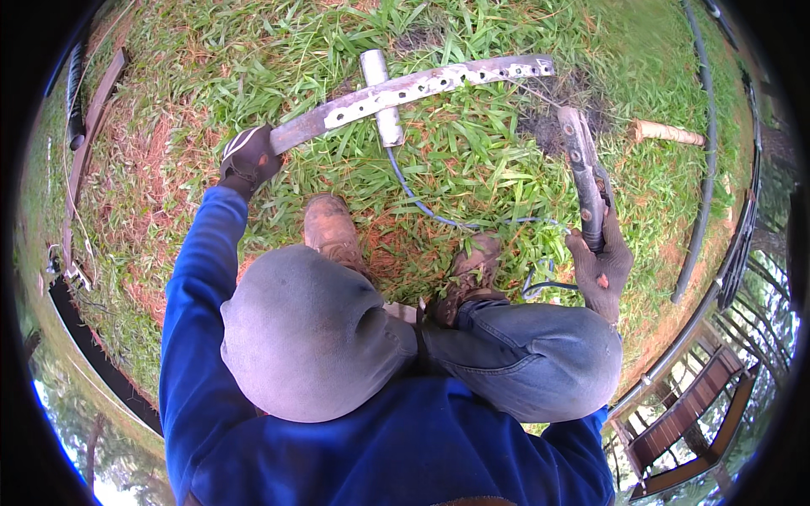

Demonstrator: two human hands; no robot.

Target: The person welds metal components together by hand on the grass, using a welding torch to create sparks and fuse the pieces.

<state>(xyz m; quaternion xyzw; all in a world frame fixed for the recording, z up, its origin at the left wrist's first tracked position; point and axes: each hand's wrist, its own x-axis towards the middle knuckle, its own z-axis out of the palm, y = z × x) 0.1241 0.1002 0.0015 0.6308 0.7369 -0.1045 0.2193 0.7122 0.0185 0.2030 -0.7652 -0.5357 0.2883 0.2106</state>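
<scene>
My left hand [251, 157], in a dark glove with pale stripes, is closed round the near left end of a long, slightly curved metal bar [422, 82] with a row of holes. The bar lies across a short silvery metal cylinder [389, 126] on the grass. My right hand [604, 262], in a worn brown glove, grips the lower end of a dark, long clamp-like tool [582, 169] with round spots along it. From the tool's tip a thin rod [534, 91] reaches toward the bar's right end; whether they touch I cannot tell.
A blue cable [418, 202] runs from the cylinder's near end past my boots [335, 228] toward my right hand. Blackened grass [548, 131] lies beside the tool's tip. Farther right are a short wooden stick [666, 133] and a dark hose [707, 169]; a plank [93, 135] lies left.
</scene>
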